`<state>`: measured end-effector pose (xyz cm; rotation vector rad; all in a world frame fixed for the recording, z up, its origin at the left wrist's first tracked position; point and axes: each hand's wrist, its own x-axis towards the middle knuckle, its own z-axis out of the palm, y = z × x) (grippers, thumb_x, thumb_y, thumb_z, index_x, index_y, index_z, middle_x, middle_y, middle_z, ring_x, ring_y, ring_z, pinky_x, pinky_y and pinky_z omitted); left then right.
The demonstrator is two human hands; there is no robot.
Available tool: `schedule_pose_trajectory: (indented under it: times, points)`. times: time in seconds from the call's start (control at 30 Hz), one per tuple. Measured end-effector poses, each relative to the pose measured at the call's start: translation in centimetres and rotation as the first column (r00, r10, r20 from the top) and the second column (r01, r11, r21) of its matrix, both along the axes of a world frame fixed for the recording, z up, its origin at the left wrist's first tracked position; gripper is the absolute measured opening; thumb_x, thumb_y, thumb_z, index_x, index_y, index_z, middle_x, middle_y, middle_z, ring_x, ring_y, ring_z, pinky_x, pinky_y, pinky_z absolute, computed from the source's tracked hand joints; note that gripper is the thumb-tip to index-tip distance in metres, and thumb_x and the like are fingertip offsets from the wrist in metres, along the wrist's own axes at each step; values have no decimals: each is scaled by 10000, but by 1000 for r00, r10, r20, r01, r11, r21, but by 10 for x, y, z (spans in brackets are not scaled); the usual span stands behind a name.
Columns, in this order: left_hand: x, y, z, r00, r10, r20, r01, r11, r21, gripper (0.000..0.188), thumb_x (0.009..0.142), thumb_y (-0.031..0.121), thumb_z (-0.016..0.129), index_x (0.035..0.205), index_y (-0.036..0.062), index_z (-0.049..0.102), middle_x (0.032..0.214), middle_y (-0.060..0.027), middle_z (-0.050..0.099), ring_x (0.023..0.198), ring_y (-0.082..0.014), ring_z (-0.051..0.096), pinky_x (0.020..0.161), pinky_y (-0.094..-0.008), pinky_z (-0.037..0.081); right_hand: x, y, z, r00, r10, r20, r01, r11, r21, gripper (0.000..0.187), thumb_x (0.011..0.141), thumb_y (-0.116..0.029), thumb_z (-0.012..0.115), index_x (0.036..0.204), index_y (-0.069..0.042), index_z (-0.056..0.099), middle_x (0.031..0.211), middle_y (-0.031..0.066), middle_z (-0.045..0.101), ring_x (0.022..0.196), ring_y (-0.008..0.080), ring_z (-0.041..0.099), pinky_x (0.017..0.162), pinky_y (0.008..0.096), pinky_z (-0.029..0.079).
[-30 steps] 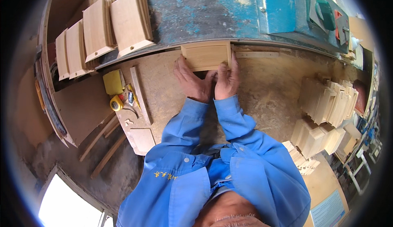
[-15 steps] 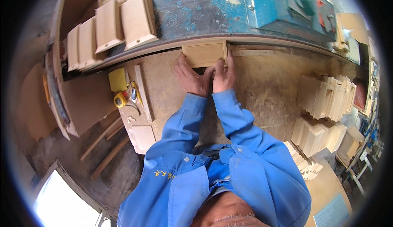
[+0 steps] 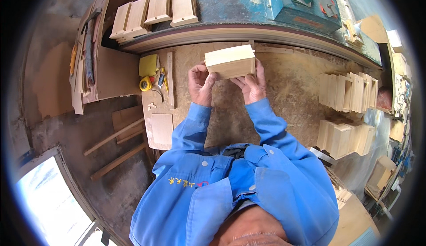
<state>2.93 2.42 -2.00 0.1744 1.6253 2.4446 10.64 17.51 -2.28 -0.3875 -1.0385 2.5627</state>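
Observation:
A small pale wooden box (image 3: 231, 64) is raised above the worktable, tilted so that its light long side and another face show. My left hand (image 3: 202, 85) closes on its left end, thumb at the lower edge. At the right end, my right hand (image 3: 254, 85) grips it with thumb and fingers, some of them hidden beneath. Just beyond the box runs the long brown belt (image 3: 177, 39) of what looks like a sanding machine, apart from the box.
Several wooden pieces (image 3: 183, 7) stand on the blue machine top (image 3: 230, 6), near a control box (image 3: 304, 9). More boxes (image 3: 344, 91) are stacked right. A yellow tape measure (image 3: 145, 84), a wood strip (image 3: 171, 80) and a flat board (image 3: 161, 128) lie on the table's left.
Both hands have drawn the box back from the belt and lifted and turned it, so a different side shows. My hands are farther apart, and the view has shifted.

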Motion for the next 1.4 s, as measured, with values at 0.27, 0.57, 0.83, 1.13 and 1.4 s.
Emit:
schedule_pose_trajectory:
  times: [0.27,0.57,0.83,1.13,1.4]
  points:
    - [0,-17,35,954,-201,-224,163,971,-177,694,852,42,780,1456,27,440,1388,-115,506,1340,-271,496,1161,-420,397,12,9,19,995,86,-54,-91,992,-87,690,993,-196,627,1579,-234,265,1528,111,423,1355,340,499,1102,548,449]
    - [-7,-18,24,974,-221,-47,219,974,-51,656,849,16,757,1435,34,463,1342,-122,579,1252,-248,568,1087,-404,453,6,36,-1,990,138,42,-141,987,73,673,984,-171,637,1569,-127,307,1531,120,436,1377,328,460,1130,531,385]
    - [-60,-15,-1,904,-207,374,258,962,-93,514,933,262,720,1349,9,555,1153,-91,676,1029,-166,650,907,-336,529,-40,55,-32,883,283,373,-355,925,138,700,885,-338,784,1394,40,488,1294,137,601,1184,247,597,972,395,528]
    - [-106,20,-25,824,-234,516,295,955,-37,442,957,363,677,1211,4,628,1084,-89,688,967,-174,676,865,-337,584,-97,58,-45,860,173,480,-184,983,-26,617,910,-357,726,1336,35,510,1228,173,616,1044,302,666,865,440,600]
    - [-102,25,-41,880,-164,446,193,981,-21,433,983,340,638,1222,-20,609,1115,-120,686,1014,-216,684,847,-399,605,-107,27,-38,886,-125,448,39,980,197,593,936,-406,687,1221,80,502,1124,190,607,939,267,681,650,357,637]
